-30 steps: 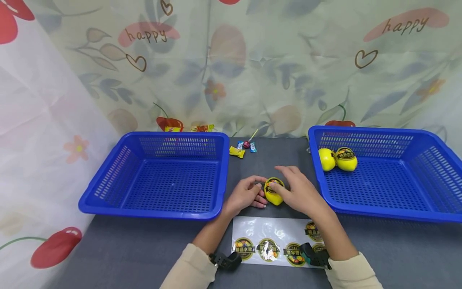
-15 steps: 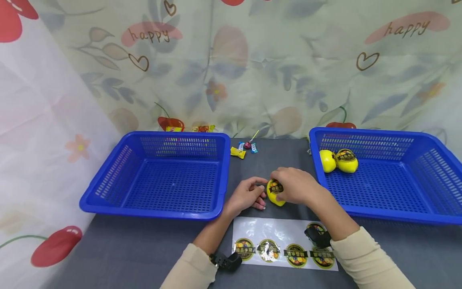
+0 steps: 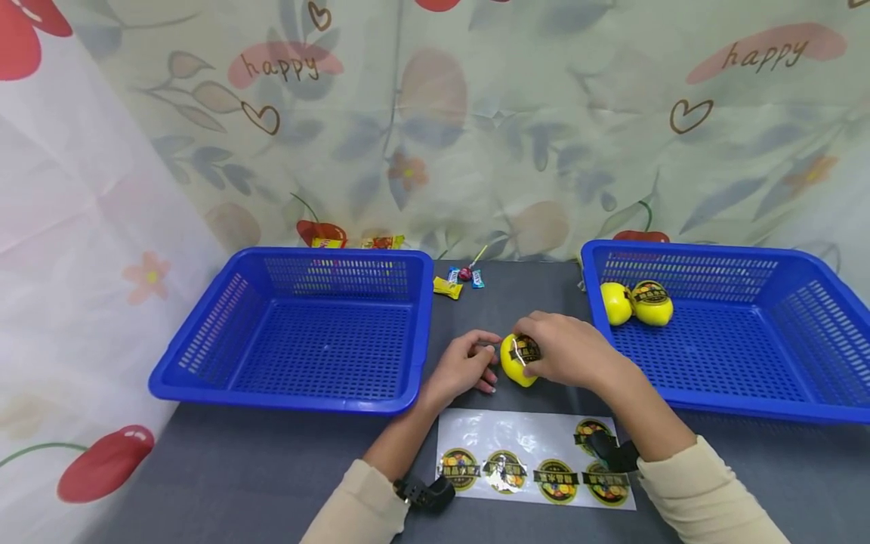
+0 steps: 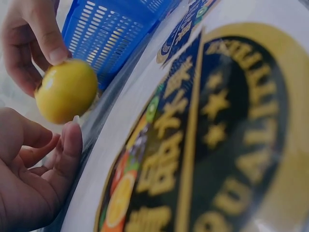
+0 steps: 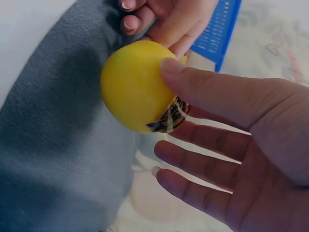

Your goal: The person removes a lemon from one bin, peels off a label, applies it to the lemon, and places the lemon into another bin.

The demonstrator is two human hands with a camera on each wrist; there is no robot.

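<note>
A yellow lemon (image 3: 511, 363) with a round black-and-gold sticker (image 3: 526, 349) is between my two hands, over the grey table. My right hand (image 3: 567, 353) pinches it from the right; the right wrist view shows the thumb on the lemon (image 5: 133, 84) and the lower fingers spread apart. On the other side, my left hand (image 3: 464, 369) rests with loosely bent fingers, holding nothing. In the left wrist view a small gap shows between its fingertips and the lemon (image 4: 67, 94). Part of the sticker is hidden behind my right fingers.
A blue basket (image 3: 292, 404) stands left, another blue basket (image 3: 734, 400) right with two yellow lemons (image 3: 652, 304). A sticker sheet (image 3: 516, 431) lies in front of my hands. Behind are a yellow-wrapped candy (image 3: 446, 287) and a lollipop (image 3: 465, 273).
My right hand has gone from hovering over the lemon with extended fingers to pinching its right side. The lemon has turned slightly, its sticker facing further right. My left hand has barely moved.
</note>
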